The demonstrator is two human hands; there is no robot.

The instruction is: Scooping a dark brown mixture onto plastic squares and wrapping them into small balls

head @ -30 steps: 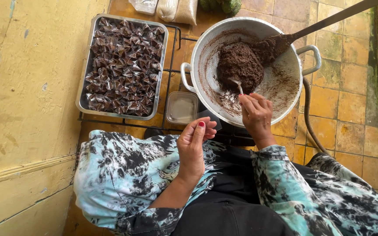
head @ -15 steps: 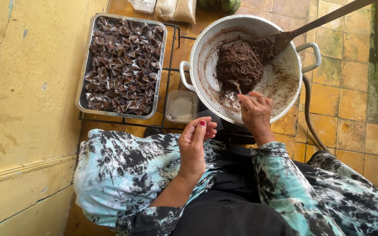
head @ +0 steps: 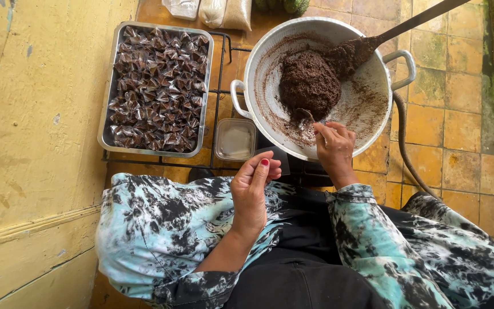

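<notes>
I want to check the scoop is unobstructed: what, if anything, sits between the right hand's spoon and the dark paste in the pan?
Nothing visible: the right hand holds a small spoon already at the edge of the dark paste.

With the pan [head: 270,74] as the clock's centre, the tray [head: 107,123] of wrapped pieces [head: 155,91] lies at nine o'clock, the small container [head: 234,139] at seven. In the pan sits the paste mound [head: 309,83], a ladle [head: 373,41] entering from one o'clock. The right hand [head: 334,147] meets the rim at five; the left hand [head: 253,191] hovers at six.
</notes>
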